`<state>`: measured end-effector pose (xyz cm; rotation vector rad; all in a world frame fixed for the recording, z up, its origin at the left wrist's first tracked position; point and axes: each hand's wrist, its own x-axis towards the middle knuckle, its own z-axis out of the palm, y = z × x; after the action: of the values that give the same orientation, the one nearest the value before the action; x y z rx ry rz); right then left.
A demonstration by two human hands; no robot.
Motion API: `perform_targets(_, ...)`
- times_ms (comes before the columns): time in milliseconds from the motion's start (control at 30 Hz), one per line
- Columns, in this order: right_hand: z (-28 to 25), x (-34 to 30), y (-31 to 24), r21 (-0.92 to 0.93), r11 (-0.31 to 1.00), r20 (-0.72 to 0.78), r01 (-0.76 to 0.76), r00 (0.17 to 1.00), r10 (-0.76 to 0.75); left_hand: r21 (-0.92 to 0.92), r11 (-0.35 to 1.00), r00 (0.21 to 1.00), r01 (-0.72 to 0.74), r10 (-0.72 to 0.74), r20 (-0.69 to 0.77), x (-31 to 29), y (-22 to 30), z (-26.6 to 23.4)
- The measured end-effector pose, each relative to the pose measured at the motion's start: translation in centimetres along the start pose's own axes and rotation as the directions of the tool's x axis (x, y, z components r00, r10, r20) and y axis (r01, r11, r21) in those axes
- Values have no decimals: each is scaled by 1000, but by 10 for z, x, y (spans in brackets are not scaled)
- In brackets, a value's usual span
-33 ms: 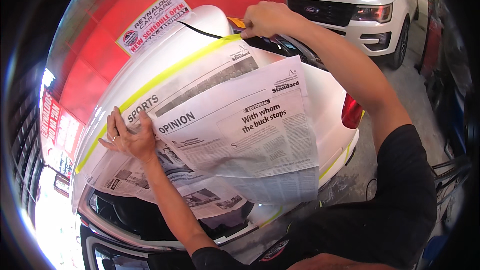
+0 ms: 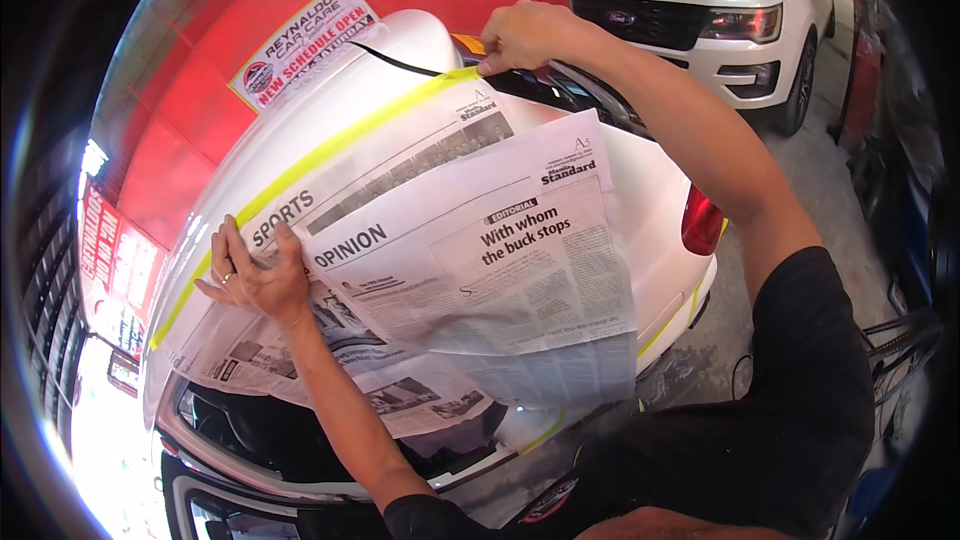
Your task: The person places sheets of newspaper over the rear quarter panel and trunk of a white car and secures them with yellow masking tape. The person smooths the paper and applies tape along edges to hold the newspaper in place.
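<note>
A strip of yellow masking tape [image 2: 345,141] runs along the top edge of newspaper sheets [image 2: 480,250] spread over a white car [image 2: 655,180]. My left hand [image 2: 262,278], a ring on one finger, lies with fingers spread on the tape and the paper's edge at the left. At the far end of the strip, my right hand [image 2: 540,37] is closed with thumb and fingers pinching the tape. Some of its fingertips are hidden behind the hand. The front sheet hangs loose and creased over the one behind it.
Below the paper is the car's dark window opening [image 2: 240,430]; its red tail light [image 2: 703,222] is at the right. Another white vehicle [image 2: 690,25] is parked at the back right. A sign [image 2: 303,45] hangs on the red wall [image 2: 185,90]. Cables [image 2: 900,340] lie at far right.
</note>
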<state>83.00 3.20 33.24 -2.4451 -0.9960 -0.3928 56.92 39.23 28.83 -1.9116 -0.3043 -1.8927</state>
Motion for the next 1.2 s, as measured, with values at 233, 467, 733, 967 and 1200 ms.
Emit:
perform_targets(233,42,3,34,650,759,-9,-37,998,56,6,1000,1000,-8,8,-17,3,0,3)
perform_targets(467,55,-2,6,495,861,-287,-118,913,291,-6,1000,1000,-6,6,-18,3,-4,1)
perform_targets(733,41,-29,46,914,406,-118,-4,955,273,6,1000,1000,-1,1,-24,2,-4,10)
perform_targets(967,64,-118,22,695,585,-375,419,905,-203,49,999,999,-9,11,-33,7,-9,4)
perform_targets(1200,53,-166,-37,480,739,-482,473,846,-228,12,1000,999,-15,15,-51,9,0,-3)
